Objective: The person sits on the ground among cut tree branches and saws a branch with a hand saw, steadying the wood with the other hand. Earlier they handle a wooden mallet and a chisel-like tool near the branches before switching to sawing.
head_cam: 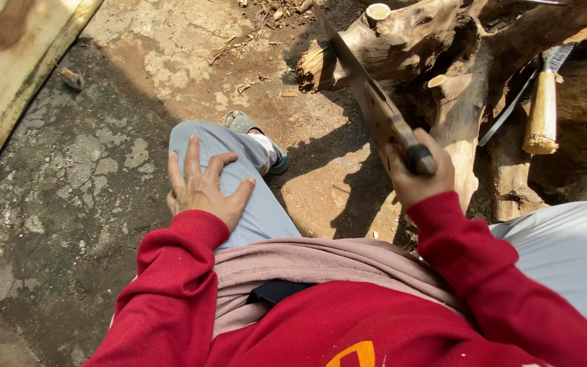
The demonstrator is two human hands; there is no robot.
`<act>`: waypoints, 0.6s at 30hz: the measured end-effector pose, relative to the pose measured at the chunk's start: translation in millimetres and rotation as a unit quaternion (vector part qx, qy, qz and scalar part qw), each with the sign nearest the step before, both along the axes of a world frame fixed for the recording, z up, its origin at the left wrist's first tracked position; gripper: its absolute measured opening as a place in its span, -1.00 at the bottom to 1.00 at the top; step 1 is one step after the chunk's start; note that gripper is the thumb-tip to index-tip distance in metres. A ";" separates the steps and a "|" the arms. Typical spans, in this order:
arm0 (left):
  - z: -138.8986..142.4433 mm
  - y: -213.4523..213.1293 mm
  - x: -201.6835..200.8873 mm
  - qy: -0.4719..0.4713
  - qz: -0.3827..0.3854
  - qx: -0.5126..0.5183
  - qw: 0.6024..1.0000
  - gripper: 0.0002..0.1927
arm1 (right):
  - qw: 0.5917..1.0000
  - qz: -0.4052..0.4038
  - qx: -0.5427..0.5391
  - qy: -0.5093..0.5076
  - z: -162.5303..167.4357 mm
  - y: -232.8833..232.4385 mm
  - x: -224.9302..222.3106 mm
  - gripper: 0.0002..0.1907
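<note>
Chopping step in hand, judging by the pose: right hand (416,173) clamped in a full fist on the dark grip of a long machete (368,95), blade raised and angled up-left over the wood pile. Blade tip sits above the cut log (348,58) lying across the gnarled stump (463,115); can't tell if the edge touches wood. Left hand (202,187) flat, fingers spread apart, holding nothing, braced on the left knee in grey trousers. Red sleeves, right arm bent and lifted. Second knife with pale wooden handle (541,112) leans in the pile at right, untouched. Next move calls for a clean downward line to the log, foot in sandal (256,132) well apart.
</note>
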State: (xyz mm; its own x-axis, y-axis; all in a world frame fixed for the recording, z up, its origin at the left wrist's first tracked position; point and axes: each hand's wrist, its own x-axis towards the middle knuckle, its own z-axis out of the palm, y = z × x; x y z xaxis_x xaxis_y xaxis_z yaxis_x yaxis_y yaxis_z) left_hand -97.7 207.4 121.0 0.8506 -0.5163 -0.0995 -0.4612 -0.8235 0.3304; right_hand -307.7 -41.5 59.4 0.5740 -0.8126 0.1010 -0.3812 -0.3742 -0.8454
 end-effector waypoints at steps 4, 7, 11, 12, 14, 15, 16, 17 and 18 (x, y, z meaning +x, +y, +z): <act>0.4 -0.7 1.8 -0.003 0.004 0.012 1.000 -0.45 | 0.996 0.025 -0.062 -0.054 3.1 -51.1 89.6 -0.87; 0.8 0.3 -0.3 -0.011 0.005 0.005 1.000 -0.44 | 0.998 0.047 -0.033 -0.041 5.3 -47.9 82.0 -0.88; -0.1 0.0 -0.7 -0.011 -0.010 0.005 1.000 -0.44 | 0.997 0.014 0.071 -0.008 12.4 12.8 -4.7 -0.92; -0.7 0.0 -0.6 -0.011 -0.008 0.010 1.000 -0.44 | 0.999 0.012 0.027 -0.017 12.7 25.8 -24.5 -0.92; -2.0 0.3 -0.8 -0.011 -0.004 0.019 1.000 -0.43 | 1.000 0.004 -0.017 -0.013 8.7 36.0 -42.2 -0.90; -2.6 0.0 -0.7 -0.014 -0.008 0.015 1.000 -0.43 | 1.000 0.002 -0.020 -0.004 5.1 36.8 -44.1 -0.89; -2.9 0.4 -0.6 -0.017 -0.011 0.013 1.000 -0.43 | 1.000 0.001 -0.021 0.005 -0.1 34.2 -40.1 -0.87; -3.0 1.1 -0.8 -0.020 -0.013 0.015 1.000 -0.43 | 1.000 0.002 -0.019 0.006 -5.2 28.5 -32.6 -0.87; -3.2 1.5 -1.0 -0.020 -0.012 0.015 1.000 -0.44 | 1.000 0.002 -0.015 0.007 -10.8 24.4 -24.4 -0.86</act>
